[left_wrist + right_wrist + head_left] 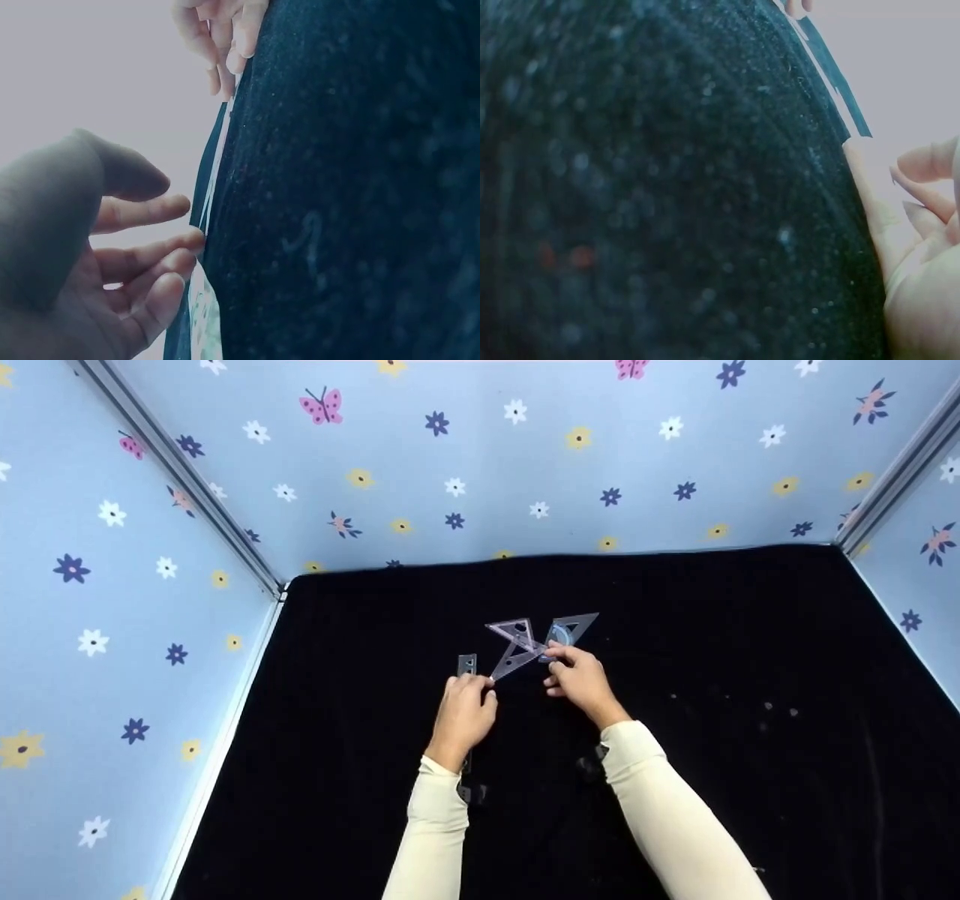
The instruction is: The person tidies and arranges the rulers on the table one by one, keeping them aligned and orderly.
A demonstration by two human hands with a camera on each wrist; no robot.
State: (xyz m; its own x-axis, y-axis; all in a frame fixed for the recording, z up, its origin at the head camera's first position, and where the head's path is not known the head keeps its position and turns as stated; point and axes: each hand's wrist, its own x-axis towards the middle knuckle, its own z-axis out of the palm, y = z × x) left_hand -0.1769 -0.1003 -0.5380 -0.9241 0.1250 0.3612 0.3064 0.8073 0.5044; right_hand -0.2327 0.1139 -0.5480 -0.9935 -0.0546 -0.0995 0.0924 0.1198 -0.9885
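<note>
Two clear set squares overlap at the middle of the black cloth in the head view: an upper one [510, 625] with pinkish edges and a lower one [508, 663]. My left hand [462, 718] touches the lower set square's near left corner with a fingertip; in the left wrist view its thumb stands apart from the loosely bent fingers. At the lower set square's right corner, my right hand [581, 679] rests an extended index finger. Beyond that hand lies another clear set square [582, 622], with a blue protractor-like arc [561, 635] against it. A clear ruler [466, 663] runs partly hidden under my left hand.
Black cloth [360, 675] covers the work surface. Blue flower-patterned panels [480, 457] with metal edge strips enclose it at the back and sides. A few small pale specks [793, 712] lie on the cloth to the right.
</note>
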